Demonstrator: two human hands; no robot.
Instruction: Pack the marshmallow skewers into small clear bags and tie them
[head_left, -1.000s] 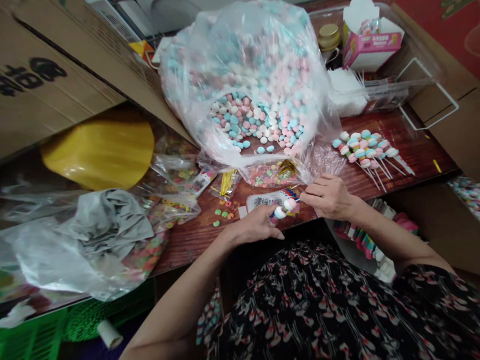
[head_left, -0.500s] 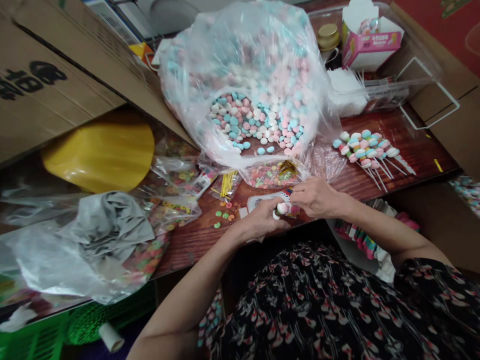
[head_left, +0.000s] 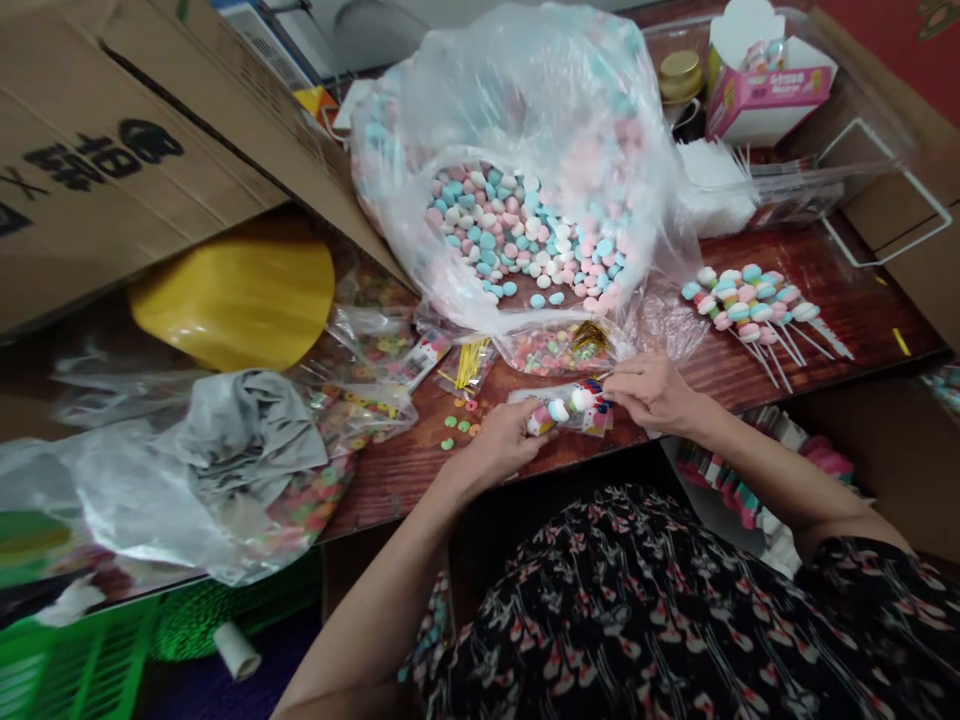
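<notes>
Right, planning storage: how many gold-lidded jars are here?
1: the gold-lidded jar, at the far side of the table, between the big candy bag and the pink carton. More may be hidden behind the bag.

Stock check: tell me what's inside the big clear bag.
The clear plastic bag holds pale blue, pink and white round candies; those beneath the top layers are hidden.

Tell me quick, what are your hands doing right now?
Left hand: closed, holding a stick of pastel candies.
Right hand: curled at the stick's end; cannot tell if gripping.
</notes>
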